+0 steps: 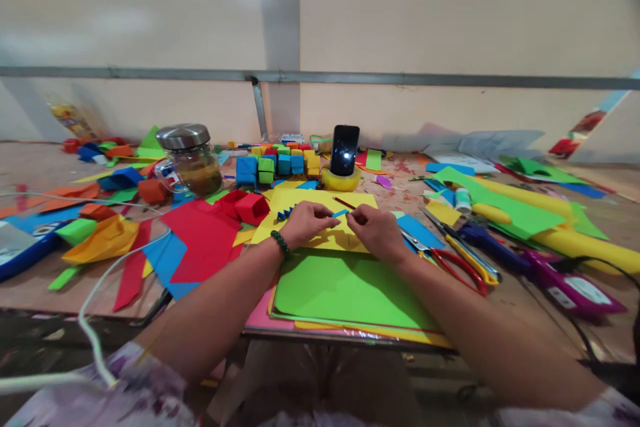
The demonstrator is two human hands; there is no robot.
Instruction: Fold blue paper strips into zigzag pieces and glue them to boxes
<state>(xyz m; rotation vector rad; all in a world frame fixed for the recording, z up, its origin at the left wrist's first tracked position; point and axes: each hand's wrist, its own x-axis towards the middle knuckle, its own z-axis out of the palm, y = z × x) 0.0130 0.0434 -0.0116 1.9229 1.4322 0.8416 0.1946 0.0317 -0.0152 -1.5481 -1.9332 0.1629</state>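
Between my two hands a small blue paper strip [341, 213] is stretched over a yellow sheet [285, 203]. My left hand [309, 221], with a dark green bead bracelet [280, 245] at the wrist, pinches the strip's left end. Thumb and fingers of my right hand [377, 228] close on its right end. Beside my left hand lies a zigzag-folded dark blue paper piece [285, 214]. A dark pencil-like stick [345, 203] rests on the yellow sheet just beyond the strip. Under my wrists is a stack topped by green paper [345, 287].
Red-handled scissors [460, 270], a yellow cutter [470, 257] and a purple-and-blue glue gun [565, 283] lie at right. Behind stand a phone [345, 150] on a yellow tape roll [341, 179], paper cubes [265, 169] and a glass jar [193, 163]. A white cable [93, 320] crosses the left.
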